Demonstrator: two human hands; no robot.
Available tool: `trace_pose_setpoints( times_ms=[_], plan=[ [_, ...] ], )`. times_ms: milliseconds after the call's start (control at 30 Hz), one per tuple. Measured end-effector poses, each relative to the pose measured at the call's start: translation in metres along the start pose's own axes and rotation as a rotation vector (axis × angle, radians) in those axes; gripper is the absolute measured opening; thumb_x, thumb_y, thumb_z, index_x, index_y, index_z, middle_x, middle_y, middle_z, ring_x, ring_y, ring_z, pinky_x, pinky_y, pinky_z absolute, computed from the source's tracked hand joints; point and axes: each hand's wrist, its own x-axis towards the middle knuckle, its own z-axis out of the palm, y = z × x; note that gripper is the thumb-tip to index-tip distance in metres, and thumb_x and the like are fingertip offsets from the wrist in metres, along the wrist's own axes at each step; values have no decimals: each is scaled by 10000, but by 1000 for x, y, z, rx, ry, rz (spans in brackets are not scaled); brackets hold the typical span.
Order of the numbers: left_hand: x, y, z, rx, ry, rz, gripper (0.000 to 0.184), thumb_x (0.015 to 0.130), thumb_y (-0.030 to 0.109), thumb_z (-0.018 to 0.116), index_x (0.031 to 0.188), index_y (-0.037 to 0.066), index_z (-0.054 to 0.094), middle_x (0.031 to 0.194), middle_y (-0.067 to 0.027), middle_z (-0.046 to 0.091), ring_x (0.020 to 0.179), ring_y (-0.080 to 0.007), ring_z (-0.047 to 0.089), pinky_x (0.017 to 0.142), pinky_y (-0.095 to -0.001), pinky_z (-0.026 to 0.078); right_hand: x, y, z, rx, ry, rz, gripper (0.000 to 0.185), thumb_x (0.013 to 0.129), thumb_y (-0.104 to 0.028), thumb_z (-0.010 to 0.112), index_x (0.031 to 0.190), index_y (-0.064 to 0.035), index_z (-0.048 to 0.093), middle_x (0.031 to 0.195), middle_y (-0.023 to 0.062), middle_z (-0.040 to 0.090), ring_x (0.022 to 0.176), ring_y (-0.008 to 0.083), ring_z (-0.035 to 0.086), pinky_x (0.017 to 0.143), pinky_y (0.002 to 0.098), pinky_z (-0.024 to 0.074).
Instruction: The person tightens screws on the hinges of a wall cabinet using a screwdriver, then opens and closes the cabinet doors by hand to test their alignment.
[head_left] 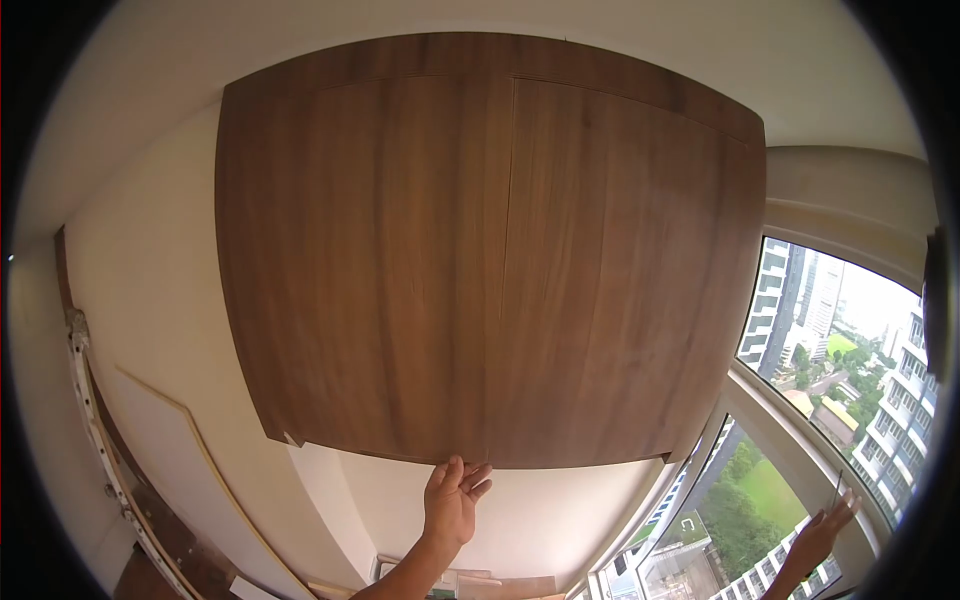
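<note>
A large brown wooden cabinet (480, 260) with two doors fills the middle of the view, high against the wall. At its bottom edge, near the gap between the doors, my left hand (452, 502) reaches up with its fingertips at the edge; the fingers are apart and hold nothing. Lower right, in front of the window, my right hand (826, 528) is raised beside the window frame. A thin, dark, upright object (839, 480) shows at its fingertips, too small to name.
Tall windows (770, 470) with a pale frame run down the right side, with buildings and greenery outside. At the left, a white panel with a wooden edge (190, 430) leans by the wall. Boards (500, 585) lie below the cabinet.
</note>
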Motion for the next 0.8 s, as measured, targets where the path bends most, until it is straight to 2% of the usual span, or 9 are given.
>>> trace_pose_setpoints(
  times_ms=[33,167,233,467,533,667,733,800],
  plan=[
    [3,2,2,5,-5,22,343,1001,357,659,1074,73,481,1093,-141,633,1039,-277,663,899,-427,537,0,3,3,21,5,-9,615,1004,-96,513,1579,-140,300,1669,94,202,1198,385,623,803,455,604],
    [7,1,6,21,40,30,346,1002,353,658,1063,67,473,1073,-141,639,993,-277,677,874,-424,546,1,3,0,20,23,-18,609,1008,-100,505,1579,-146,299,1668,89,206,1226,382,604,818,466,601],
    [-4,2,8,33,47,49,349,999,354,663,1073,71,473,1035,-128,657,953,-269,690,848,-412,552,3,-6,-8,21,-103,84,597,1013,-100,497,1575,-150,304,1666,96,209,1266,382,575,842,476,598],
    [-56,14,-14,116,-87,140,383,1014,380,630,1190,53,535,1019,-120,699,933,-247,700,836,-379,549,0,-2,-1,26,-49,53,585,1012,-90,497,1566,-153,318,1661,110,223,1282,389,563,865,475,593],
    [-49,14,-21,117,-150,90,281,1047,336,571,1174,85,565,1073,-111,705,954,-237,694,803,-360,571,0,-3,-2,2,-6,20,587,1012,-90,497,1566,-158,316,1658,118,230,1287,386,560,885,466,590],
    [-34,10,-14,258,-77,21,292,1051,321,566,1198,68,558,1125,-138,686,974,-252,687,809,-372,573,2,-4,-1,18,6,19,590,1012,-88,496,1568,-159,311,1655,125,234,1290,391,558,907,457,585],
    [-30,6,-16,277,-56,-48,414,1024,362,617,1238,18,533,1192,-176,648,1015,-267,671,862,-380,551,0,-3,0,31,6,29,589,1010,-80,492,1565,-157,312,1655,124,237,1306,388,546,908,451,587],
    [-30,3,-16,291,-67,-80,425,1028,355,610,1267,14,521,1190,-173,650,1021,-266,670,871,-385,547,-3,0,-1,77,-8,38,619,995,-51,511,1570,-161,312,1652,135,244,1327,400,524,931,454,573]
  ],
)
